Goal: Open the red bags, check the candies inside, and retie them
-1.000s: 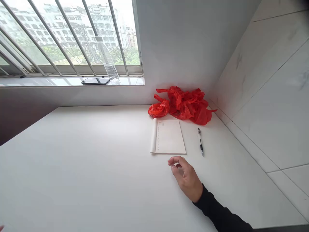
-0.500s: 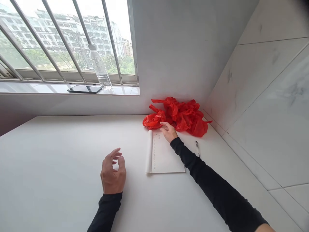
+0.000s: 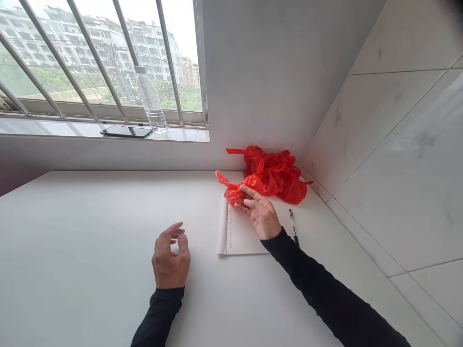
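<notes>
My right hand point(image 3: 261, 212) grips a crumpled red plastic bag point(image 3: 233, 193), held over the top of an open notebook point(image 3: 246, 241). The bag's tied-looking end points up and left. Behind it, more red plastic bags point(image 3: 277, 171) lie heaped against the wall. My left hand point(image 3: 171, 255) rests on the white table with its fingers curved and apart, and nothing in it. A pen point(image 3: 294, 226) lies at the notebook's right side, partly behind my right sleeve.
On the window sill stand a clear water bottle point(image 3: 152, 103) and, lying flat, a dark phone-like device point(image 3: 126, 131). The white table point(image 3: 90, 231) meets a grey wall at the back and a tiled wall point(image 3: 408, 159) on the right.
My right hand has taken hold of the small red bag and drawn it toward me, from the heap onto the notebook. My left hand stays nearly still.
</notes>
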The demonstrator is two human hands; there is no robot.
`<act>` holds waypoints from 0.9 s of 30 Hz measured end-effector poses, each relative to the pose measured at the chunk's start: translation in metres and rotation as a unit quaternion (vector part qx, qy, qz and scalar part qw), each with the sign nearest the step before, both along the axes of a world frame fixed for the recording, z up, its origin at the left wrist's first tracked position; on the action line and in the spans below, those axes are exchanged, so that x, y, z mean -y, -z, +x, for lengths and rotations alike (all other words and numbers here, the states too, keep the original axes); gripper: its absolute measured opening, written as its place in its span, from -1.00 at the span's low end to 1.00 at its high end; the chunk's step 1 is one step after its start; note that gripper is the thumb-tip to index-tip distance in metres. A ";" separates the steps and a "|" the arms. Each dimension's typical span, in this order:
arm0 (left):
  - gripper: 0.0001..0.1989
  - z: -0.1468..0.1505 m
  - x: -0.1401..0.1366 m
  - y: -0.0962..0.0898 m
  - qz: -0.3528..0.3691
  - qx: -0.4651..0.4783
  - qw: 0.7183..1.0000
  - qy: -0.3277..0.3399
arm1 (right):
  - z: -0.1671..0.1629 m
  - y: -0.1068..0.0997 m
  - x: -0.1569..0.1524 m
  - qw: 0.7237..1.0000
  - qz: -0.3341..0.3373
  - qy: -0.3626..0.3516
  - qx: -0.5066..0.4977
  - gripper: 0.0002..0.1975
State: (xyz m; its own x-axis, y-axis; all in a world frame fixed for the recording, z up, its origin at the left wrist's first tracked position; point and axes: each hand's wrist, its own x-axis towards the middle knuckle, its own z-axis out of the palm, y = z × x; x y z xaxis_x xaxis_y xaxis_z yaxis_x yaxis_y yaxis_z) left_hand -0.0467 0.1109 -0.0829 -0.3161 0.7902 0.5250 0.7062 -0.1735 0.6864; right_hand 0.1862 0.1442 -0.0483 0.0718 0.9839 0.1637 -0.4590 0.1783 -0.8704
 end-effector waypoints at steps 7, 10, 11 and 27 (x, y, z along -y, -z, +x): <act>-0.59 0.031 0.069 0.004 -0.008 -0.105 0.975 0.196 | 0.027 0.022 0.146 0.984 -0.096 -0.137 -0.057 -0.68; -0.49 0.042 0.100 0.002 -0.007 -0.177 0.949 0.261 | 0.039 0.026 0.172 0.981 -0.121 -0.148 0.027 -0.66; -0.48 0.044 0.107 0.001 0.001 -0.197 0.941 0.274 | 0.042 0.025 0.177 0.980 -0.127 -0.143 0.060 -0.61; -0.71 0.029 0.168 -0.029 -0.065 -0.172 0.957 0.222 | 0.065 0.011 0.188 0.878 0.016 0.118 0.464 -0.69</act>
State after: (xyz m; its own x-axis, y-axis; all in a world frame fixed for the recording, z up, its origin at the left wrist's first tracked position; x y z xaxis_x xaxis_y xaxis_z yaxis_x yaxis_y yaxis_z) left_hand -0.0181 -0.0573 -0.0536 0.2408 0.8721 0.4259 0.7703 -0.4387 0.4628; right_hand 0.2510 -0.0442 -0.0593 0.0940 0.9531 0.2877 0.4980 0.2052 -0.8425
